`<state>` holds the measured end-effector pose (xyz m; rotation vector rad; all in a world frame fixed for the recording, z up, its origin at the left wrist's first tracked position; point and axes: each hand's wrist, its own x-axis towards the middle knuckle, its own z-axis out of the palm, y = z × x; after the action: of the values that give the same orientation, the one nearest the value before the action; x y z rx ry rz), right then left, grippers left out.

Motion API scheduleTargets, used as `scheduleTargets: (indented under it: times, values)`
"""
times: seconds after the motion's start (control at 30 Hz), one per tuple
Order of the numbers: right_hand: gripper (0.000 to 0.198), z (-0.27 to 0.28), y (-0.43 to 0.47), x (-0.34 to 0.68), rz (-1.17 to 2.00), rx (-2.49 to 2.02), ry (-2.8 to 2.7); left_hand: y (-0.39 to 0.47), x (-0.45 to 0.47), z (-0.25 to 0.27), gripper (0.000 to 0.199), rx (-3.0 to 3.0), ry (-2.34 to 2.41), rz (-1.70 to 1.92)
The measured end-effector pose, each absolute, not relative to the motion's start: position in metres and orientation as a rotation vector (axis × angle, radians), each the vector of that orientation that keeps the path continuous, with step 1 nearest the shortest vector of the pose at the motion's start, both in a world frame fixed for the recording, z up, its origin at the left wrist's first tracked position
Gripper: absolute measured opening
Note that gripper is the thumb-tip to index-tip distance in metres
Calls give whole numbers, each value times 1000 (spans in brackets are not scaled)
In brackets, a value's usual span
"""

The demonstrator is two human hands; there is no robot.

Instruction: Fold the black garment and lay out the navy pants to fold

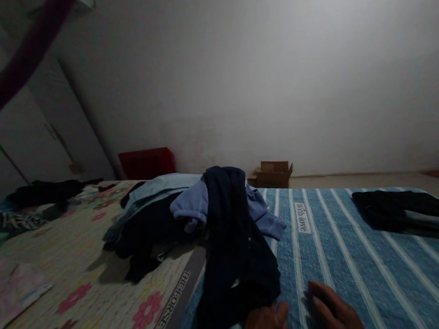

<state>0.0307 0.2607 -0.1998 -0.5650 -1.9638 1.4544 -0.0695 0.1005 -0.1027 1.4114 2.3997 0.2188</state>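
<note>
A dark navy garment (pixel 237 247), crumpled and long, lies from the clothes pile down onto the blue striped bedding (pixel 347 276). My left hand (pixel 264 328) is at the garment's near edge, its fingers curled against the cloth. To the right of it my right hand (pixel 337 314) rests low over the stripes, fingers apart and nothing visible in them. Under the navy garment lies a periwinkle blue sweatshirt (pixel 192 205), a cuffed end showing on the left. Both wrists run out of the bottom of the view.
A pile of clothes (pixel 149 214) sits on the flowered sheet (pixel 94 284) to the left. Folded black clothing (pixel 411 211) lies at the right. A cardboard box (pixel 274 174) and a red object (pixel 147 163) stand by the wall. A pink garment (pixel 11 288) lies far left.
</note>
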Motion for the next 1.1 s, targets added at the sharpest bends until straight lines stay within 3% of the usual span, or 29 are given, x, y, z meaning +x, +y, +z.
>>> scheduleTargets:
  times: [0.07,0.17,0.27,0.4,0.57,0.77,0.87,1.0,1.1]
  values:
    - [45,-185,260,34,1525,-567,-1973,92,-63,-110,33,1553,2419,162]
    - [44,-172,255,34,1477,-469,-2041,80,-70,-98,30,1798,2424,452]
    - [41,-173,251,32,1410,-453,-2075,75,-92,-75,36,1685,2805,652]
    - [40,-185,252,30,1317,-449,-2099,72,-123,-56,52,1065,3220,306]
    - [44,-189,254,31,1218,-451,-2118,67,-140,-51,26,913,2999,142]
    - [47,-179,253,34,1268,-461,-2118,73,-144,-36,19,925,2959,294]
    - [47,-168,251,36,1442,-533,-2072,80,-131,-18,16,1032,2858,571]
    - [47,-145,246,42,1952,-573,-1739,83,-93,16,23,1180,2470,1272]
    - [53,-123,240,47,2369,-375,-1415,85,-65,28,29,1209,2214,1409]
